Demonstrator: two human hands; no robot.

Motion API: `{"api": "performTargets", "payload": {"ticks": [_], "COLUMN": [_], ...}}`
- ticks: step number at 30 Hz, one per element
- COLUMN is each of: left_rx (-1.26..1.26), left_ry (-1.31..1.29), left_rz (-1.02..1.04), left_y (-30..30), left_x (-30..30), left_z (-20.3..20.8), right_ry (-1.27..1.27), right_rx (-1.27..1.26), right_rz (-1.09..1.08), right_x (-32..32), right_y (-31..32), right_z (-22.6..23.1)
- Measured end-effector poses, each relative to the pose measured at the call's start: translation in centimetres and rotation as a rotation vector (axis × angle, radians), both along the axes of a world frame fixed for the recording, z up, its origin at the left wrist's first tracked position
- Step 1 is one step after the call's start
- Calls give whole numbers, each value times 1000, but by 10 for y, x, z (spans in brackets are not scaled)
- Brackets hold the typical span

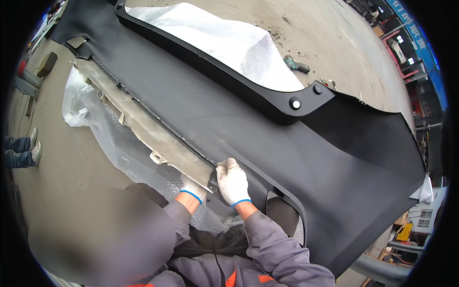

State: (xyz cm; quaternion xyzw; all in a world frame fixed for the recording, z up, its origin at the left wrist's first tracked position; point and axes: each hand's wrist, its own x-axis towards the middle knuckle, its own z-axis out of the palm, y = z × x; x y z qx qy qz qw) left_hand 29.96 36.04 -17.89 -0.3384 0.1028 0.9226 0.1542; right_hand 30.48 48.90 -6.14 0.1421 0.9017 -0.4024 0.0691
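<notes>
My right hand (232,183), in a white knit glove with a blue cuff, is closed at the near end of a long trim strip (160,143). The strip shows a dull beige face with tabs and a black edge along its right side. My left hand (192,187), gloved the same way, reaches under that same end; its fingers are hidden. Beside the strip, and along its black edge, lies a large matte black moulded panel (186,95), shaped like a vehicle body part. Part of a cut-out in it (282,213) shows right of my right forearm.
Bubble wrap (105,129) lies under the panel and shows again beyond it (239,45). A green power tool (296,65) lies on the floor past the panel's raised rim (210,62). Someone's legs (21,150) stand at the far left. A blurred oval covers the lower left.
</notes>
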Motion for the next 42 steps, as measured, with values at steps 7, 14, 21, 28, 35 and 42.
{"api": "performTargets", "payload": {"ticks": [7,14,21,28,35,42], "left_rx": [54,43,-390,-789,-728,-605], "left_ry": [63,-26,171,194,417,321], "left_rz": [-43,-70,-82,-461,-420,-405], "left_y": [-2,18,2,11,7,9], "left_x": [5,29,60,55,76,73], "left_z": [-34,-39,73,92,43,51], "right_ry": [46,20,57,39,-31,136], "right_rx": [43,-7,-56,-125,-215,51], "right_rz": [-60,-97,-84,-50,132,198], "right_x": [7,7,6,9,-4,-9], "right_y": [-14,-15,-16,-12,25,26], "right_z": [-13,-21,-36,-38,-36,-14]}}
